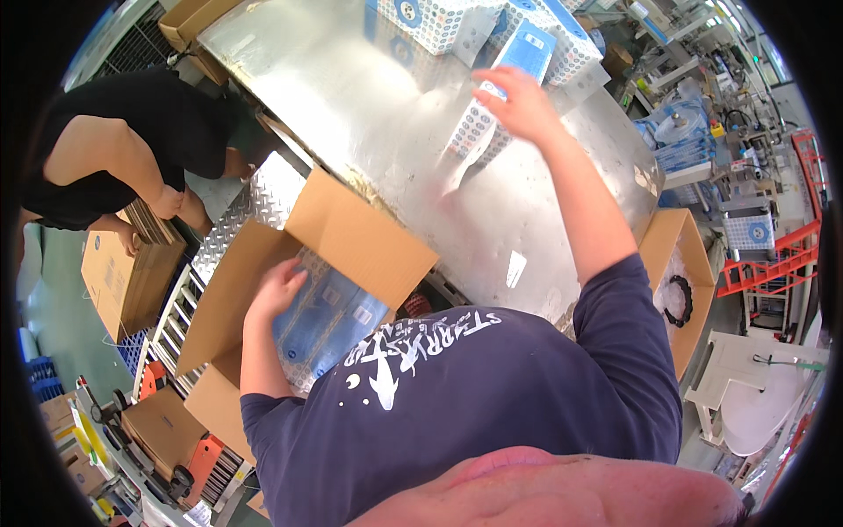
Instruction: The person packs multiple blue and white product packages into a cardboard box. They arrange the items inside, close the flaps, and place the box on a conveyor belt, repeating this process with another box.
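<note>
Broadly, I see a cluttered workroom's green floor [66, 285] and a shiny metal table [369, 123]. My right hand [518, 101] reaches far forward over a slim box [531, 51], its grip unclear; my left hand [279, 285], loosely open, is at an open carton [360, 233] holding blue packs [342, 303]. The slim box, blue-topped and dot-patterned, stretches along the table.

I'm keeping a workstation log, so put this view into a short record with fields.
Left hand: over the open carton, near blue packages inside
Right hand: at a blue-and-white box, grip unclear
Metal table: bears more patterned boxes at its far side
Co-worker: at left, one hand on stacked cardboard
</note>
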The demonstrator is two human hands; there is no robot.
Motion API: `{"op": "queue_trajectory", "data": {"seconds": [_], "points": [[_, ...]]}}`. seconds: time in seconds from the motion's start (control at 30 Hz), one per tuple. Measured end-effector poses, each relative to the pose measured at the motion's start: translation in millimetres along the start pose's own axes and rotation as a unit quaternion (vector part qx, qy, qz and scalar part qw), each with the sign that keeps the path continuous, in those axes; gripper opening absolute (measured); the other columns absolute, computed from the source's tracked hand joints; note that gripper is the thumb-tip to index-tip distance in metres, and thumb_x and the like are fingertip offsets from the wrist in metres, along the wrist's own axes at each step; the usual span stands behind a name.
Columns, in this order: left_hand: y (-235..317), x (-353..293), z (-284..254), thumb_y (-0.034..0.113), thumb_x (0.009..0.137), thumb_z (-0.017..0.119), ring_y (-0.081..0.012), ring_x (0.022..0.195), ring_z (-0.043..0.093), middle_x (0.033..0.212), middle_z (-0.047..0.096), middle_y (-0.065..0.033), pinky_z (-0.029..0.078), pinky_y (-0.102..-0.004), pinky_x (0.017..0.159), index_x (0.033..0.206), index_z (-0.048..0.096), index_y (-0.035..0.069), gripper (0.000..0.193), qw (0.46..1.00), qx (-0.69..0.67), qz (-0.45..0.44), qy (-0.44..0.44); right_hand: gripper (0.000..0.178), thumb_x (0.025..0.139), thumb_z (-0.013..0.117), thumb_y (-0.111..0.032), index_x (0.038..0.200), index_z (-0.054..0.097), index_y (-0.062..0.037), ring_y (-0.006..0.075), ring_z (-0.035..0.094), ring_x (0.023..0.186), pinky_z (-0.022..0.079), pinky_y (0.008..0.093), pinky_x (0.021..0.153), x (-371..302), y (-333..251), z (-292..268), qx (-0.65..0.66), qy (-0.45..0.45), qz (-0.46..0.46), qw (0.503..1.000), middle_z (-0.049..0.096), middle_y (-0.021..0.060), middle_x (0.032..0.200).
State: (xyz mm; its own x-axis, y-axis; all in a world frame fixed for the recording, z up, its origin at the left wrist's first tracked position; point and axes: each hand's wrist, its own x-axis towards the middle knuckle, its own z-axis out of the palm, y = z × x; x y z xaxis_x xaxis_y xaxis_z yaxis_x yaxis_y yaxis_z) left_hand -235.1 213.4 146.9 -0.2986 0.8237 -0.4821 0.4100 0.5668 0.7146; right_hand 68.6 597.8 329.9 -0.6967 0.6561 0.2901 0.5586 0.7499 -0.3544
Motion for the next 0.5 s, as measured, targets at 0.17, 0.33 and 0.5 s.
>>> {"op": "queue_trajectory", "data": {"seconds": [0.17, 0.33, 0.5], "points": [[173.1, 53.8, -15.2, 0.022, 0.086, 0.064, -0.0278, 0.094, 0.064, 0.101, 0.067, -0.0160, 0.050, -0.0335, 0.082, 0.116, 0.060, 0.002, 0.036, 0.974, 0.077, 0.200, 0.075, 0.042, 0.082, 0.062, -0.047, 0.111, 0.066, -0.0168, 0.0381, 0.026, 0.135, 0.036, 0.0483, 0.105, 15.5, 69.9, 27.4, -0.117, -0.042, 0.088, 0.988, 0.036, 0.0140, 0.143], [216.1, 178.1, 29.9, 0.032, 0.086, 0.060, -0.0371, 0.126, 0.040, 0.137, 0.044, -0.0192, 0.033, -0.0533, 0.101, 0.127, 0.052, 0.008, 0.048, 0.919, 0.240, 0.280, 0.144, 0.037, 0.081, 0.067, -0.035, 0.113, 0.065, -0.0166, 0.0367, 0.031, 0.134, 0.034, 0.0461, 0.106, -26.6, 34.7, 5.8, 0.035, -0.168, -0.195, 0.966, 0.043, 0.0127, 0.139], [218.8, 212.6, 71.5, 0.044, 0.084, 0.056, -0.0425, 0.136, 0.023, 0.145, 0.033, -0.0198, 0.016, -0.0673, 0.103, 0.137, 0.042, 0.009, 0.066, 0.890, 0.371, 0.243, 0.110, 0.048, 0.079, 0.069, -0.032, 0.120, 0.059, -0.0107, 0.0309, 0.048, 0.122, 0.037, 0.0414, 0.102, 49.2, 69.7, -2.2, 0.229, -0.078, -0.094, 0.966, 0.055, 0.0123, 0.128]]}}
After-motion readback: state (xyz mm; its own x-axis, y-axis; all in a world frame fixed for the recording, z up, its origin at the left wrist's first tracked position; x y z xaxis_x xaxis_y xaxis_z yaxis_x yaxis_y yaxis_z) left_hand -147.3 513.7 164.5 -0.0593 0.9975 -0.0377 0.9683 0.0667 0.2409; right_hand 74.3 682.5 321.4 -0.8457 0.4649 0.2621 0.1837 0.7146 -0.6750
